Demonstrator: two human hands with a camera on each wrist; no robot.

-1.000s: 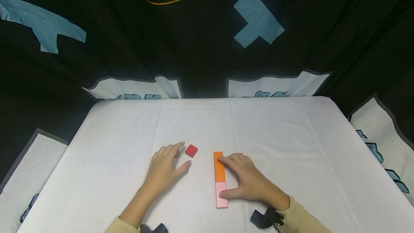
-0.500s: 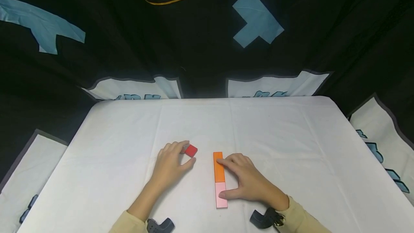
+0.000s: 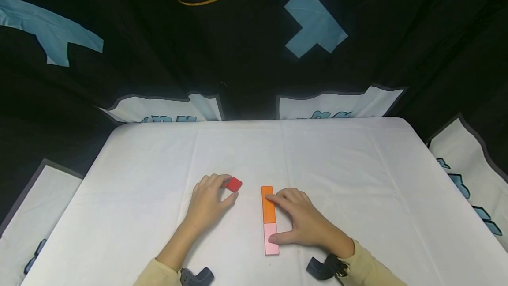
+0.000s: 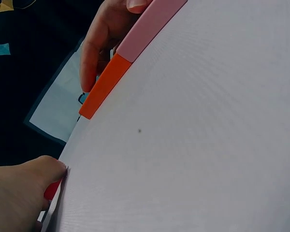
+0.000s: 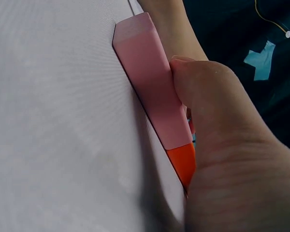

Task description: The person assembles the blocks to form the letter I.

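A small red block point(image 3: 234, 184) lies left of centre in the head view. My left hand point(image 3: 206, 202) holds it between thumb and index finger; in the left wrist view the thumb covers most of the red block point(image 4: 53, 188). Farther right, an orange block point(image 3: 267, 211) and a pink block point(image 3: 271, 250) lie end to end in one straight row. My right hand point(image 3: 307, 222) rests over that row, index fingertip on the orange block and thumb on the pink one. The thumb point(image 5: 198, 82) lies along the pink block's edge point(image 5: 145, 82) in the right wrist view.
The blocks lie on a table with a white cloth point(image 3: 337, 158). Behind it hangs a black curtain point(image 3: 238, 56) with light blue patches. A dark device point(image 3: 197, 276) is at the left wrist and another dark device point(image 3: 319, 269) at the right wrist.
My left hand has moved right and slightly up to the red block, its thumb and index finger closing around it. The right hand and the orange and pink blocks have stayed put.
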